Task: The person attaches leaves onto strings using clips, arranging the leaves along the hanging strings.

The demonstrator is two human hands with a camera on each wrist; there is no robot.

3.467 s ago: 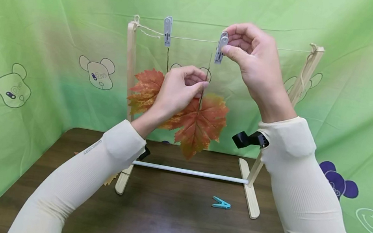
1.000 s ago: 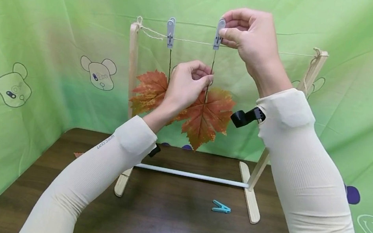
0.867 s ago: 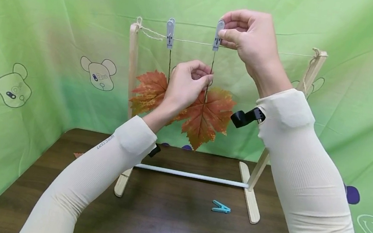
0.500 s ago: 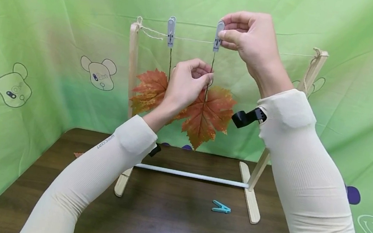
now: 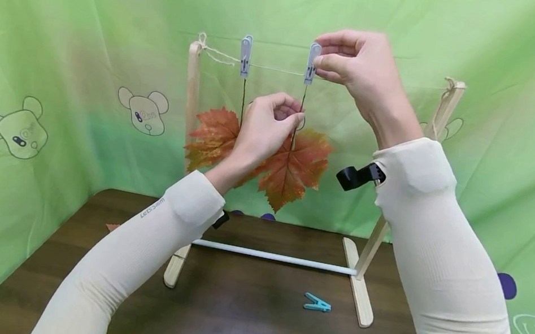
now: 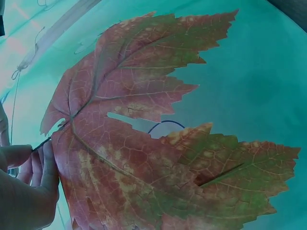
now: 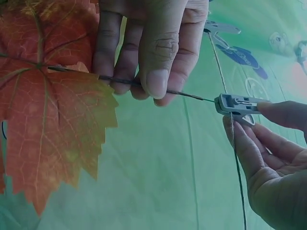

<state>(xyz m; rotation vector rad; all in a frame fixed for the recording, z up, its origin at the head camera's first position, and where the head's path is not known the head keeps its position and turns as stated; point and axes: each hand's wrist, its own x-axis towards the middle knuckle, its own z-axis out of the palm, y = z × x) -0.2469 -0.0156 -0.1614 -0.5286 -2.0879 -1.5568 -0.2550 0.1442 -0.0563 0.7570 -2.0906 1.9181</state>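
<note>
Change: the grey clip (image 5: 312, 62) in your right hand (image 5: 370, 76) now sits on the line (image 5: 276, 69), and the stem (image 5: 304, 99) of the nearer leaf (image 5: 293, 165) ends at its mouth. In the right wrist view the string crosses the clip's jaws and the stem tip meets their end. Reading: line and stem seem joined at one spot; whether the clip bites the stem is not clear.

Against 3.5 s ago: then the clip stood at about 1 o'clock of the stem, off to its side, and the stem's end was free. Now clip, stem and leaf stack up, the clip at 12 o'clock of the leaf. Against 0.5 s ago: both hands keep the same grasp; the whole rack sits lower in your view, so your head has probably tilted.

Fingers: your right fingers pinch the clip's handles; how hard they squeeze, you cannot tell. Your left hand (image 5: 268, 127) pinches the stem between thumb and fingers, below the clip.

Also noted: at 9 o'clock of your leaf, another leaf (image 5: 212, 136) hangs from a second grey clip (image 5: 245, 55). Near 5 o'clock, a teal clip (image 5: 317, 303) lies on the table (image 5: 234, 328).
</note>
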